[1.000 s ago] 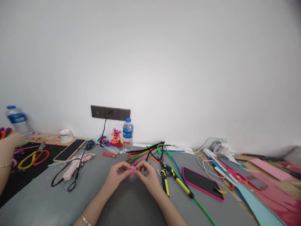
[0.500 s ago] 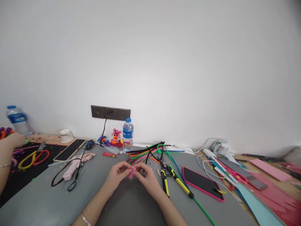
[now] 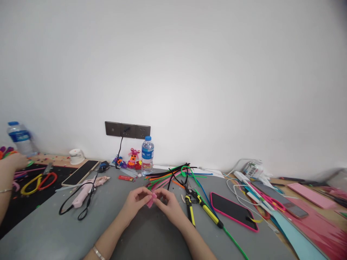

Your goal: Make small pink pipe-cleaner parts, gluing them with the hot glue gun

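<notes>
Between both hands is a small pink fuzzy piece [image 3: 151, 201], which looks like bent pipe cleaner. My left hand [image 3: 137, 203] pinches it from the left with thumb and fingers. From the other side my right hand [image 3: 169, 204] closes its fingertips on the same piece. Just beyond the hands lies a bundle of coloured pipe cleaners [image 3: 165, 177], with green, orange, pink and black stems. Pliers [image 3: 191, 202] with yellow and black handles rest to the right of my right hand.
A water bottle [image 3: 147, 155] stands at the wall beside small figures [image 3: 132, 159]. A pink-cased phone [image 3: 234, 211] lies right; a pink glue gun [image 3: 82, 195] with a black cord lies left. At far left, another person's hand [image 3: 13, 164] is near scissors [image 3: 40, 182].
The pink piece has turned slightly between my fingertips, its lower end shifting a little left. My hands stay nearly in place. The other person's hand at far left has moved slightly.
</notes>
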A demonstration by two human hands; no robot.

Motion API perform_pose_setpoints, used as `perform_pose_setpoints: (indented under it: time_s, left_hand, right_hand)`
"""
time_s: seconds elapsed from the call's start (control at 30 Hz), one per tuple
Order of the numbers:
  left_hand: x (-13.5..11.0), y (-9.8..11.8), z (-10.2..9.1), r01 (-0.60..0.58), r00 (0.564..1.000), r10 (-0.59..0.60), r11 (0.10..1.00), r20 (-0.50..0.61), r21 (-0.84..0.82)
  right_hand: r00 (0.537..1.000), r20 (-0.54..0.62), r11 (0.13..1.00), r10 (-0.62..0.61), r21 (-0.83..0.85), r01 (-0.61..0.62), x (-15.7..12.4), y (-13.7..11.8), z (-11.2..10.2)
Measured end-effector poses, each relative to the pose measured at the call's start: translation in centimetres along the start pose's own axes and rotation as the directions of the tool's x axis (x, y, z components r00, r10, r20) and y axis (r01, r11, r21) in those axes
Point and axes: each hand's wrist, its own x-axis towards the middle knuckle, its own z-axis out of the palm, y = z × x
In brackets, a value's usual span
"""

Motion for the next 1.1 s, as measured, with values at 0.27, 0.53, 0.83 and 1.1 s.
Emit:
perform_pose_setpoints:
  time_s: [0.27, 0.53, 0.83, 1.1]
  left_hand:
    - [0.1, -0.1, 0.0, -0.015, 0.999, 0.017, 0.997, -0.032, 0.069]
    - [-0.2, -0.2, 0.0, 0.047, 0.999, -0.047, 0.999, -0.017, 0.024]
    - [0.0, -0.9, -0.3, 0.053, 0.997, -0.057, 0.995, -0.052, -0.081]
    - [0.1, -0.2, -0.1, -0.002, 0.999, 0.006, 0.993, -0.037, 0.118]
  right_hand:
    - [0.999, -0.026, 1.0, 0.021, 0.014, -0.02, 0.1, 0.3, 0.1]
    - [0.999, -0.028, 0.999, 0.025, 0.048, -0.023, 0.1, 0.5, 0.0]
    - [0.999, -0.031, 0.994, 0.008, 0.106, -0.005, 0.2, 0.3, 0.0]
    - [0.998, -0.07, 0.99, 0.011, 0.14, -0.001, 0.4, 1.2, -0.1]
